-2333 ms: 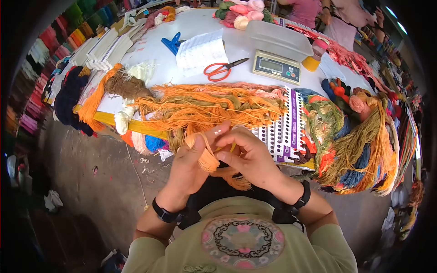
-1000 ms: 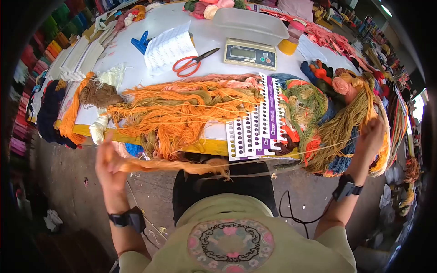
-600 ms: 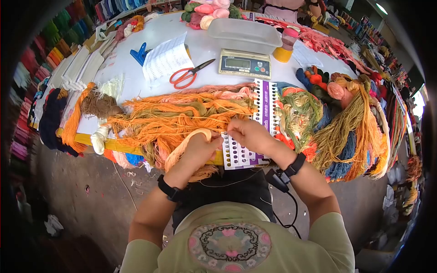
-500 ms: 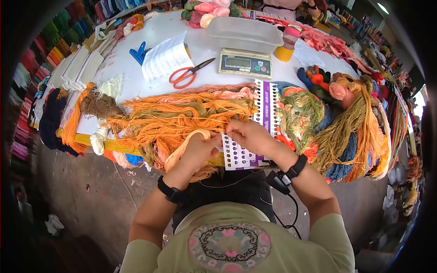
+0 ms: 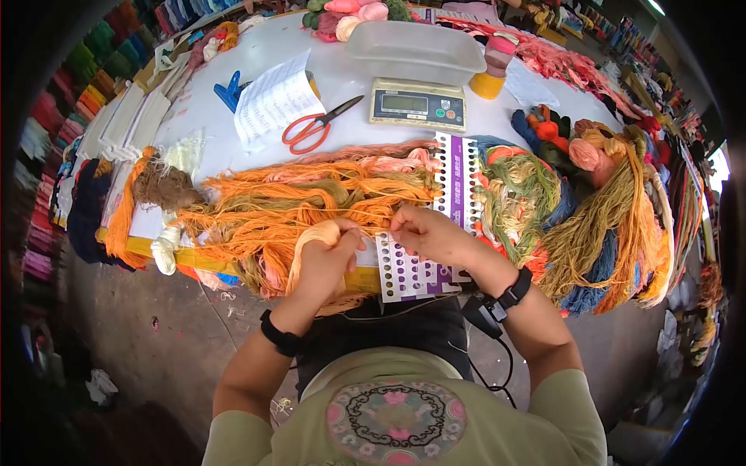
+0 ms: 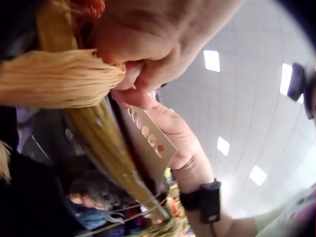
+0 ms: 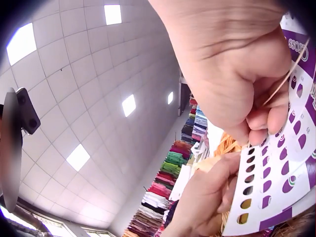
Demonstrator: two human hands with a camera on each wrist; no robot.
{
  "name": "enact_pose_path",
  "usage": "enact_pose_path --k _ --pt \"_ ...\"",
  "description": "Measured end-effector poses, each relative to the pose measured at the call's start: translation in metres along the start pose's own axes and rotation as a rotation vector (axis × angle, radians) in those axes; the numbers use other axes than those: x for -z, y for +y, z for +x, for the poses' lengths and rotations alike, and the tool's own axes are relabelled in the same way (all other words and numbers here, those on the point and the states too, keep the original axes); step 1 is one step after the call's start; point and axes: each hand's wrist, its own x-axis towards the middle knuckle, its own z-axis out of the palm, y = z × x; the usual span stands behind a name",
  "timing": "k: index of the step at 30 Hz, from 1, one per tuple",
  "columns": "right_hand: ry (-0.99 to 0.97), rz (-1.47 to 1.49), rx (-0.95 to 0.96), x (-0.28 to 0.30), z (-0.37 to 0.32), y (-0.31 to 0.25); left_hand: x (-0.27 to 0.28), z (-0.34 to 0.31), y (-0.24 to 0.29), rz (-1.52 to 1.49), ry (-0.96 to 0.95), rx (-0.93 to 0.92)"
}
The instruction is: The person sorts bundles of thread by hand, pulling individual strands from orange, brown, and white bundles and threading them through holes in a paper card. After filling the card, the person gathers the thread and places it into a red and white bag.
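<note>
Left hand (image 5: pixel 326 262) grips a pale-peach thread skein (image 6: pixel 54 79), left of the white-and-purple punched card (image 5: pixel 399 272); right hand (image 5: pixel 437 237) pinches thin pale thread (image 7: pixel 297 60) at its top edge.

Peach thread (image 6: pixel 54 80) hangs near a hole-punched card (image 6: pixel 157 137)

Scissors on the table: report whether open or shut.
The scissors look shut: in the head view, the dark blades lie together with no gap showing.
</note>
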Motion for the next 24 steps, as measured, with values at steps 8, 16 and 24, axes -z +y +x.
enact_pose_path --k 8,16,24 --pt "-0.041 0.192 0.071 -0.006 0.003 0.006 -0.004 -0.008 0.028 -0.541 -0.414 0.323" --pt "-0.128 0.306 -0.006 0.0 0.004 0.007 0.003 -0.001 -0.001 0.77 -0.182 -0.384" --pt "-0.08 -0.037 0.098 -0.002 0.005 0.014 0.208 -0.04 0.055 -0.835 0.05 0.12"
